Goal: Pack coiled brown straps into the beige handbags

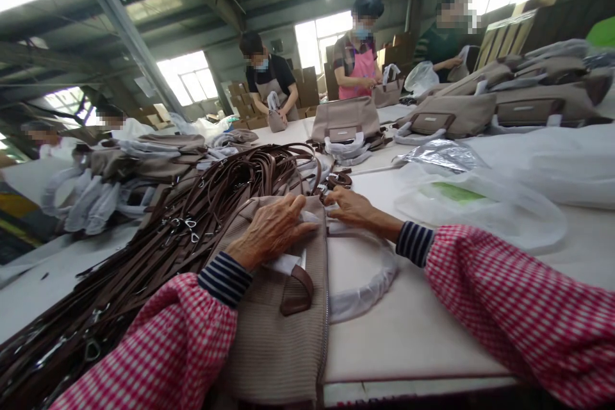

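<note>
Fingers bent, left hand [269, 229] lies over the bag [278, 349], lower centre; right hand [353, 208] curls at its far corner, mid-frame. Whether either grips, can't tell. Straps [144, 269] heap beside it, left of centre.

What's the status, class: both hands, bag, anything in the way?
Left hand on ribbed bag, right hand at its far corner; grips unclear. Bag lying on table. Brown straps crowding its left.

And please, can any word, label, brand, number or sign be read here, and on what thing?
No text can be read.
Small pale plates on two bags at right: too small to read.
Reddish marks along the table's front edge: cut off, blurred.
Nearest bag: no text shows.
</note>
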The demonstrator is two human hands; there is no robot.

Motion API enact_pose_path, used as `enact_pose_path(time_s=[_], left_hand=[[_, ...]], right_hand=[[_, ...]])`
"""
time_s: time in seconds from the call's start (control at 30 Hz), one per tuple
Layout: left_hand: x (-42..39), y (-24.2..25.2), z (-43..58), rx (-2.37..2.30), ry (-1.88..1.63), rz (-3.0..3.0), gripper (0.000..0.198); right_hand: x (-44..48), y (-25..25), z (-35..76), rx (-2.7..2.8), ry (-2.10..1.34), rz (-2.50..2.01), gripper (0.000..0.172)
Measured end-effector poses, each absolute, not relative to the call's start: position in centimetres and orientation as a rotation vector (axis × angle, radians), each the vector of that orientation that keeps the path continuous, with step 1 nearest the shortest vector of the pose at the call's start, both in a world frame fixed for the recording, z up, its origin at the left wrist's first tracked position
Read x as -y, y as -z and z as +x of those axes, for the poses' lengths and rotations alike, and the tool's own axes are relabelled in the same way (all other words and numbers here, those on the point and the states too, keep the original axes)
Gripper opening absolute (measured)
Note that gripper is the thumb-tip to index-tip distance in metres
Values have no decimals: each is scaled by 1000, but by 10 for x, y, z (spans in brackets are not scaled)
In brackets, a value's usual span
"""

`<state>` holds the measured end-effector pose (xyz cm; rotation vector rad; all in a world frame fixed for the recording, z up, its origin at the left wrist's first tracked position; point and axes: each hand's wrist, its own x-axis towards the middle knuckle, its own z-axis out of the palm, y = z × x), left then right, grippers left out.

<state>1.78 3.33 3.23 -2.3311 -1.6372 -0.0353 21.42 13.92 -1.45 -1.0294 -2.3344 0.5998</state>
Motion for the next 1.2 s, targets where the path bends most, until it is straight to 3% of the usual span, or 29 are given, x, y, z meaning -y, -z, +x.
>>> enact_pose_path(time_s=[0.23, 0.6, 0.8, 0.93, 1.07, 1.13, 1.2], left_hand=[[-36, -14, 3, 1591, 249, -2369, 20], [-42, 6, -25, 1621, 513, -2457, 35], [-45, 13, -29, 1610, 534, -2458, 36], [-44, 9, -24, 1637, 562, -2443, 32], [-40, 2, -15, 1690, 603, -2374, 29], [-34, -3, -10, 1665, 609, -2360, 29], [-25, -8, -3, 1509, 528, -2430, 29]], right_hand=[[-157, 40, 205, 2178, -848, -818, 10], [-146, 11, 215, 2209, -765, -784, 15], [-67, -6, 239, 2459, -680, -667, 13], [-3, -7, 262, 2652, -952, -435, 12], [5, -3, 270, 2481, -1235, -347, 18], [-8, 2, 268, 2385, -1103, -431, 23], [-21, 10, 264, 2399, -838, -535, 17]])
